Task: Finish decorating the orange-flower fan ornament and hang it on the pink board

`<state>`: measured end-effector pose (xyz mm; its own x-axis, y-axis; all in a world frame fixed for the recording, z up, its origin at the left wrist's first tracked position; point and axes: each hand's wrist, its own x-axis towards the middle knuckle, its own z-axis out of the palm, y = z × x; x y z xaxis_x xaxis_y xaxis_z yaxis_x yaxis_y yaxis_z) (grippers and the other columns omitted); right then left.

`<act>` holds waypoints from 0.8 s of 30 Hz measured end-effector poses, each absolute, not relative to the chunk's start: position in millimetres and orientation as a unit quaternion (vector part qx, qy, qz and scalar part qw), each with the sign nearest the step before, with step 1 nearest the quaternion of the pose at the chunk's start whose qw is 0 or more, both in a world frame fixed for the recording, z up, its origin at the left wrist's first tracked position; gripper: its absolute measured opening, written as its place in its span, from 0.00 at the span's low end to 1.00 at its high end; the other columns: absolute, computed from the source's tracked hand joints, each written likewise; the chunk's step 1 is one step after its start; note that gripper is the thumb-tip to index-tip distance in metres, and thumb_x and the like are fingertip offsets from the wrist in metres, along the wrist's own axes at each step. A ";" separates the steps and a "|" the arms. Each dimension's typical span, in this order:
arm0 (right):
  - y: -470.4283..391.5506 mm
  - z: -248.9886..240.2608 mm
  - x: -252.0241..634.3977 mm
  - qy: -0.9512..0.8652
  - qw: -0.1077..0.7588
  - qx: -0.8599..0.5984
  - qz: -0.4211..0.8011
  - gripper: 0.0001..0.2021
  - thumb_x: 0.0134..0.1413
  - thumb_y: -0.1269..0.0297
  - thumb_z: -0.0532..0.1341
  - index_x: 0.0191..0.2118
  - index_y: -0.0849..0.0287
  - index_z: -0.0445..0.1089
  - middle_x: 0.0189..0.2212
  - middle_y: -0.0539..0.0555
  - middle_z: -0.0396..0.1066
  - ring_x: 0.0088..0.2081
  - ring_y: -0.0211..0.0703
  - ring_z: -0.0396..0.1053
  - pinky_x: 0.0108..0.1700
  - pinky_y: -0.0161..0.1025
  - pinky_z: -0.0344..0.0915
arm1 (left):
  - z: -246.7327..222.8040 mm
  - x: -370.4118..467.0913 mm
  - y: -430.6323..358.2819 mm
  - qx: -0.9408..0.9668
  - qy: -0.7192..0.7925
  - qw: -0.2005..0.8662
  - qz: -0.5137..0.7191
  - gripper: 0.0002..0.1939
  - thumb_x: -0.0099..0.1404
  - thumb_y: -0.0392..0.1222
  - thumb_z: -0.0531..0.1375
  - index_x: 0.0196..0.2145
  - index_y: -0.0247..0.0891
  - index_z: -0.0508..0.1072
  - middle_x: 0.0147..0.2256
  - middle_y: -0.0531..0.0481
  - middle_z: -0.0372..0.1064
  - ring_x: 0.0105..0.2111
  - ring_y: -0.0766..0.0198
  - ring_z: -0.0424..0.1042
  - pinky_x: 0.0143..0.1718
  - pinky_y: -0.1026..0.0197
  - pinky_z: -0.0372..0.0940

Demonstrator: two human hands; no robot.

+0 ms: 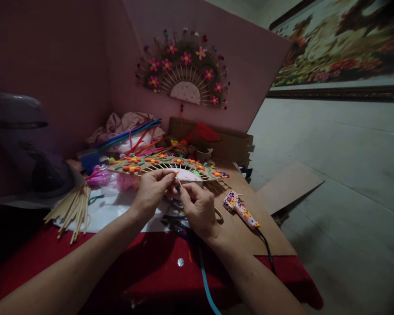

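Note:
Both hands meet near the middle of the table, in front of a flower-trimmed fan (133,168) that lies with its sticks spread. Between them is a thin stick (179,180). My left hand (153,188) pinches at its upper end, where a small orange bit shows. My right hand (198,208) has its fingers closed on the lower part, with a small dark bead (177,187) beside the fingertips. Dark-handled pliers (174,223) lie below the hands, partly hidden by my right hand.
A flower-patterned glue gun (241,210) with a black cord rests on cardboard (272,238) at the right. Bundled sticks (74,210) lie left on white paper. A finished fan (184,65) hangs behind. Pipe cleaners (131,133) and cloth are heaped at the back left.

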<state>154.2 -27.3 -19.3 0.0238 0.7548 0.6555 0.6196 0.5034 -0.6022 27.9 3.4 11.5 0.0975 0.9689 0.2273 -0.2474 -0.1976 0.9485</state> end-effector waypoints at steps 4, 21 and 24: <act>-27.8 -18.8 154.2 -0.694 0.520 -0.495 0.059 0.09 0.57 0.64 0.56 0.32 0.58 0.73 0.20 0.49 0.71 0.21 0.35 0.64 0.25 0.31 0.58 | 12.2 28.9 2.7 0.518 0.353 0.522 0.578 0.11 0.50 0.44 0.64 0.25 0.31 0.73 0.21 0.50 0.70 0.17 0.69 0.66 0.16 0.67 0.60; -25.8 -21.9 154.4 -0.687 0.518 -0.508 0.039 0.10 0.59 0.63 0.55 0.33 0.57 0.72 0.24 0.51 0.75 0.25 0.39 0.70 0.30 0.33 0.62 | 4.8 30.0 6.5 0.545 0.369 0.486 0.575 0.08 0.51 0.43 0.63 0.25 0.34 0.72 0.19 0.53 0.68 0.17 0.70 0.63 0.17 0.69 0.58; -25.3 -21.0 155.4 -0.684 0.519 -0.512 0.040 0.09 0.58 0.63 0.56 0.31 0.57 0.72 0.21 0.49 0.73 0.22 0.37 0.67 0.28 0.32 0.61 | 4.7 29.4 7.4 0.537 0.370 0.494 0.576 0.09 0.51 0.43 0.63 0.26 0.34 0.72 0.20 0.53 0.69 0.16 0.70 0.64 0.17 0.68 0.58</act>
<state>155.4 -25.3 -21.0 0.0624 0.7418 0.6677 0.6579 0.4726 -0.5864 29.4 7.4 4.7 0.0630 0.9654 0.2530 -0.1715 -0.2392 0.9557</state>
